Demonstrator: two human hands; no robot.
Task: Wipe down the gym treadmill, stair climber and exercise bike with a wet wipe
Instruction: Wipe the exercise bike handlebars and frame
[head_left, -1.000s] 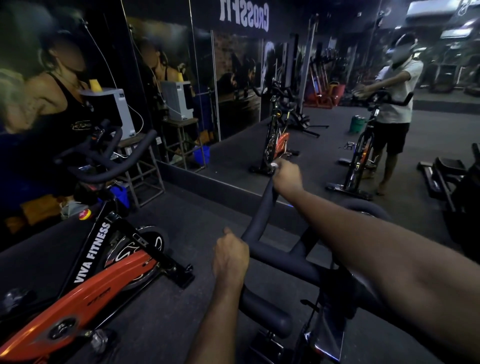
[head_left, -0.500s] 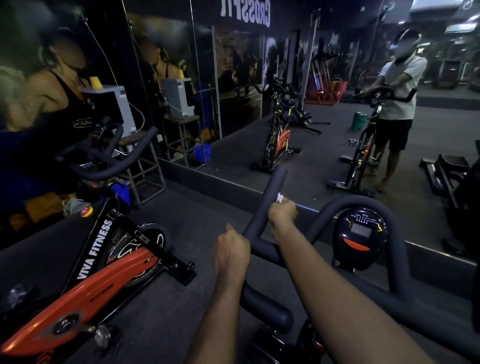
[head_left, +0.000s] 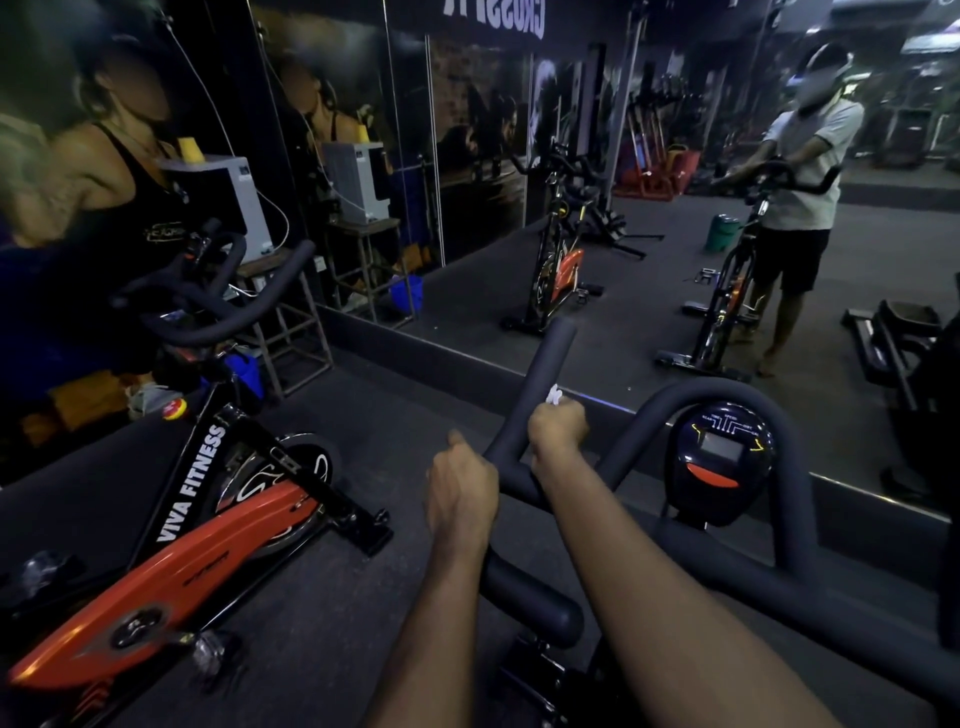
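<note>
**Q:** Location of the crumpled white wet wipe (head_left: 555, 396)?

**A:** In the right hand (head_left: 558, 423). The fingers curl round the raised left prong of the black foam-padded handlebar (head_left: 548, 353) and clamp the wipe against it. One end of the wipe protrudes above the fist.

**Q:** State of the left hand (head_left: 460, 491)?

**A:** Fingers closed round the handlebar's lower left section, thumb raised, near the right hand.

**Q:** Adjacent items?

**A:** A black oval console (head_left: 719, 462) sits inside the handlebar loop. An orange-and-black exercise bike (head_left: 156, 571) marked VIVA FITNESS stands apart, at left.

Matt foam-looking handlebar (head_left: 540, 374), glossy plastic console (head_left: 719, 462), glossy orange bike cover (head_left: 171, 571)
</note>
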